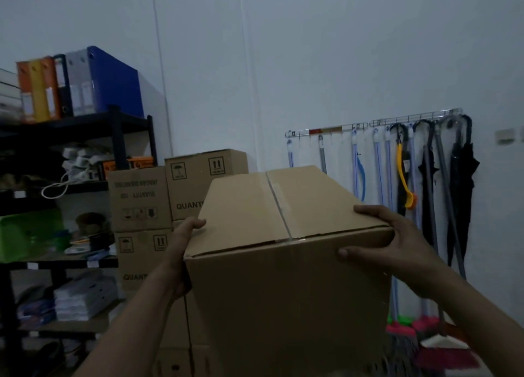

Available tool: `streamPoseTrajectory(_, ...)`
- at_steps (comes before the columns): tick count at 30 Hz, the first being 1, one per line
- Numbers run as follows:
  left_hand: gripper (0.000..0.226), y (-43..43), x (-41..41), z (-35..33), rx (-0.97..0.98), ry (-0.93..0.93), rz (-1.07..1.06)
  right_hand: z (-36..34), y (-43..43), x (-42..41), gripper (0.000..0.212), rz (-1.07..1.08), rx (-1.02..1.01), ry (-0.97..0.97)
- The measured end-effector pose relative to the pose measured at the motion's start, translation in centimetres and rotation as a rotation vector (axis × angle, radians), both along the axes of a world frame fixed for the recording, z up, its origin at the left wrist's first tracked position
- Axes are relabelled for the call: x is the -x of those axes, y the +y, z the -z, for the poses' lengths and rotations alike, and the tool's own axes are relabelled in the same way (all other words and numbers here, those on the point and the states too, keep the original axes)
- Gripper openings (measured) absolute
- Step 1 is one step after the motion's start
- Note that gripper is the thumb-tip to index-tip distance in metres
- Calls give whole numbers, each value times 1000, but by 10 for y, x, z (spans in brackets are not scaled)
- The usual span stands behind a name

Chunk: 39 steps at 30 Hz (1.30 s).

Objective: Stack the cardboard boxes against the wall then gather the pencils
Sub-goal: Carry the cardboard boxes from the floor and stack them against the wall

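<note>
One head-worn view looks forward and slightly down, from just behind the forearms. The cardboard box point(283, 291) sits very near, filling the lower middle. Beyond the fingers point(371, 212) the view faces the wall point(312, 64). Left of them stands a shelf point(71, 120), and right of them hang umbrellas point(462, 178).

The box point(283, 291) I held hid most of my left hand point(181, 252): only the fingertips curled over its top edge showed, the palm lost behind its side. Its bottom ran off the lower edge of the view. It also covered part of the stacked boxes point(141, 200) behind, cutting their printed word to "QUANT". My right forearm hid part of the brooms point(425, 328). The shelf point(119, 138) was cut by the left edge, its small clutter too dim and blurred to name. The spine labels on the binders point(82, 84) were too small to read.
</note>
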<state>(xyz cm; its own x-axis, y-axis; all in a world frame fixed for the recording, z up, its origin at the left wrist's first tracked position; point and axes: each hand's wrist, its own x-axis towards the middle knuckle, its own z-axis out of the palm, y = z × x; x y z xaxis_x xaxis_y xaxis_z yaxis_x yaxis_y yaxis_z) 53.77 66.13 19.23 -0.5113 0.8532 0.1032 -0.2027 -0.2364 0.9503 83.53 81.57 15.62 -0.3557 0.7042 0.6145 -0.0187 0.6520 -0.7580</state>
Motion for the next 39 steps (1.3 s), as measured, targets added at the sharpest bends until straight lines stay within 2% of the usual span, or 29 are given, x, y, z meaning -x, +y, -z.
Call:
streamPoseTrajectory(5,29,11,-7,-27,-114,-13,-3,-34,6,-6,83,32,-74,40)
streamPoseTrajectory(15,31,47,0,-75,-73,92,50,-57,37,-2,98,71,-99,130)
streamPoseTrajectory(19,31,78,13,-84,-85,94,65,-64,59,8,91,96,-109,150)
streamPoseTrajectory(30,33,202,72,-89,-59,64,128,-76,161,57,90,126,-91,169)
streamPoseTrajectory(39,38,288,121,-78,23,73,139,-69,246,98,92,129,-4,83)
